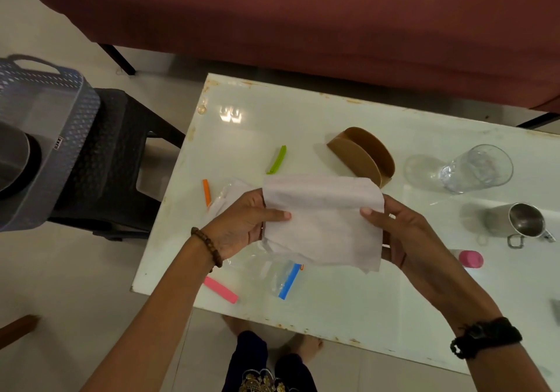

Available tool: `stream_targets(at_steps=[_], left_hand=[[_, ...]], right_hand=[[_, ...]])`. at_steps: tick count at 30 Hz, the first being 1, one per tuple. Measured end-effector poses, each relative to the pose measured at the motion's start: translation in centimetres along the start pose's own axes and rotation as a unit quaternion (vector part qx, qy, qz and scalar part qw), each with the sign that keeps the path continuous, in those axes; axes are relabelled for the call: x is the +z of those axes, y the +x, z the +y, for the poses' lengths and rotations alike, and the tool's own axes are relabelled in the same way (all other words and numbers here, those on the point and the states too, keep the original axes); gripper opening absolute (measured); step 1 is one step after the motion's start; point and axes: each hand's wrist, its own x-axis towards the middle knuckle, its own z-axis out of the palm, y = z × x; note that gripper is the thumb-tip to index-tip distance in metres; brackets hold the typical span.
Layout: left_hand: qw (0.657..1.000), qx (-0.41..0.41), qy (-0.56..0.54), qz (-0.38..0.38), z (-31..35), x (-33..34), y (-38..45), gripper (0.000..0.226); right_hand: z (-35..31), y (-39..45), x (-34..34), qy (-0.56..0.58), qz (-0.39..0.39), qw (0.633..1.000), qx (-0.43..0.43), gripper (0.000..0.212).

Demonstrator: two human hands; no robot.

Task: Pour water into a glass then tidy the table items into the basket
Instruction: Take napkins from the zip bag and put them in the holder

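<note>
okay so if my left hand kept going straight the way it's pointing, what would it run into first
Probably the right hand. The left hand points right across the white tissue both hands hold, thumb toward the right thumb. Depth is hard to judge from this single view.

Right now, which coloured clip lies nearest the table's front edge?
The pink clip, below the left hand; the green and orange ones lie farther back.

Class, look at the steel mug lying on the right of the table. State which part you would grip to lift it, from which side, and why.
Grip the loop handle of the steel mug. The mug lies on its side with the mouth facing the camera, and the handle sticks out at the near edge, clear of the table. Probably best to come from the near side, above; the rounded body could roll.
</note>
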Motion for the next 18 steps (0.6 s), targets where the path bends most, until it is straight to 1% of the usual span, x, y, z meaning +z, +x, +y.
stream_targets(at_steps=[2, 5, 6, 7, 8, 9, 10, 12, 16, 18], left_hand=[[1.0, 0.01, 0.018, 0.011, 0.4, 0.2, 0.1, 0.027], [0.996, 0.051, 0.048, 0.056, 1.0, 1.0, 0.3, 0.025], [0.993, 0.074, 0.062, 0.072, 1.3, 1.3, 0.2, 0.03], [0.988, 0.099, 0.082, 0.088, 1.6, 1.4, 0.1, 0.043], [0.984, 0.119, 0.098, 0.093, 1.9, 1.7, 0.0, 0.058], [0.98, 0.138, 0.114, 0.084, 2.1, 1.9, -0.1, 0.065], [0.977, 0.154, 0.126, 0.073, 2.4, 2.1, -0.3, 0.066], [0.974, 0.169, 0.134, 0.071, 2.5, 2.3, -0.4, 0.065], [0.972, 0.176, 0.127, 0.093, 2.2, 2.2, -0.4, 0.064], [0.974, 0.172, 0.109, 0.099, 2.0, 2.1, -0.4, 0.061]], right_hand=[[-0.3, 0.1, -0.1, 0.006, 0.002, 1.0, -0.019, 0.034], [-0.8, 0.3, -0.3, 0.008, -0.004, 0.999, -0.045, 0.03], [-1.0, 0.3, -0.3, 0.005, -0.01, 0.998, -0.057, 0.029], [-1.2, 0.3, -0.3, 0.0, -0.016, 0.998, -0.068, 0.033], [-1.4, 0.3, -0.3, -0.002, -0.023, 0.997, -0.075, 0.04], [-1.5, 0.3, -0.3, -0.002, -0.03, 0.997, -0.075, 0.049], [-1.6, 0.3, -0.2, 0.002, -0.037, 0.997, -0.073, 0.054], [-1.5, 0.2, 0.0, 0.017, -0.043, 0.997, -0.067, 0.056], [-1.4, 0.3, 0.4, 0.127, -0.023, 0.991, -0.03, 0.048], [-1.3, 0.3, 0.4, 0.148, -0.012, 0.989, 0.001, 0.04]])
